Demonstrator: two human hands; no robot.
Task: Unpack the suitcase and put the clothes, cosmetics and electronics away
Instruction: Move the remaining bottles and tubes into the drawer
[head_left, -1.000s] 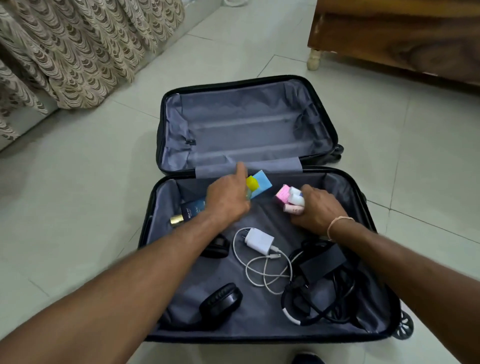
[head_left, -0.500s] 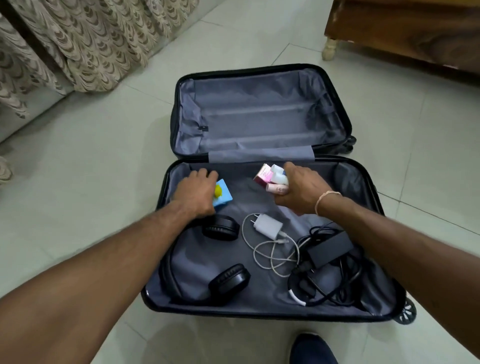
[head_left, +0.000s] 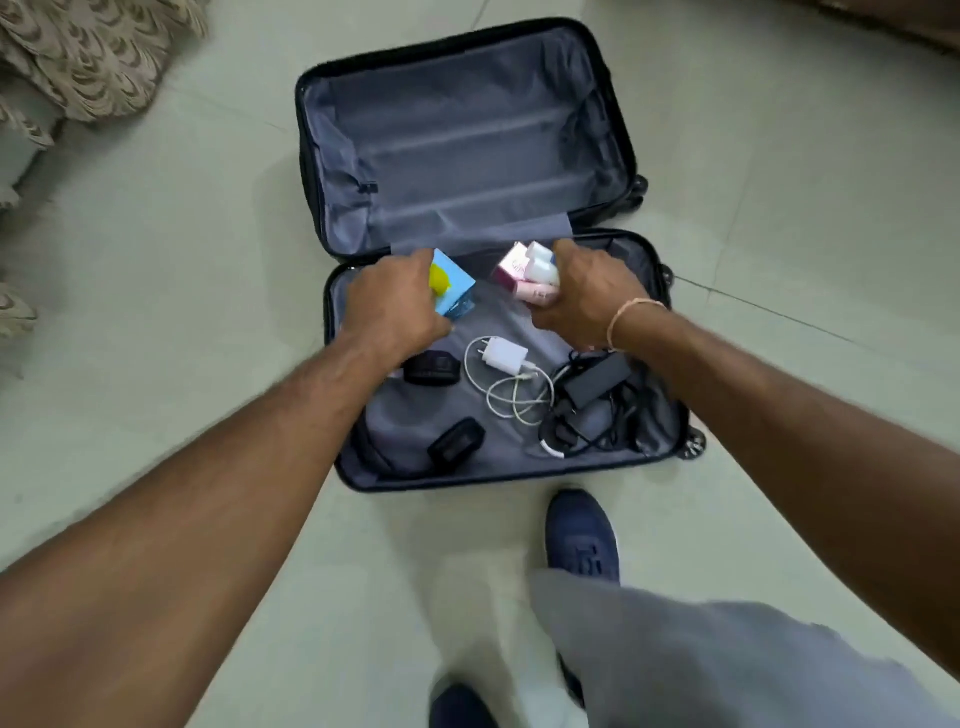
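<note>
Clearing cosmetics: left hand (head_left: 395, 306) clutching blue box (head_left: 456, 291), right hand (head_left: 587, 296) clutching pink tubes (head_left: 530, 275) (chargers left in suitcase (head_left: 467, 478)); next, probably carrying them off.

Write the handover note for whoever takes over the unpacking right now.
Left hand grips a blue box with a yellow item. Right hand grips a bunch of pink and white cosmetics.
Both hands are over the suitcase lower half; the lid half shows only lining.
Left inside: white charger with cable, black adapter with cords, headphones.
No clothes visible. Next: put the cosmetics away, then the electronics.
</note>
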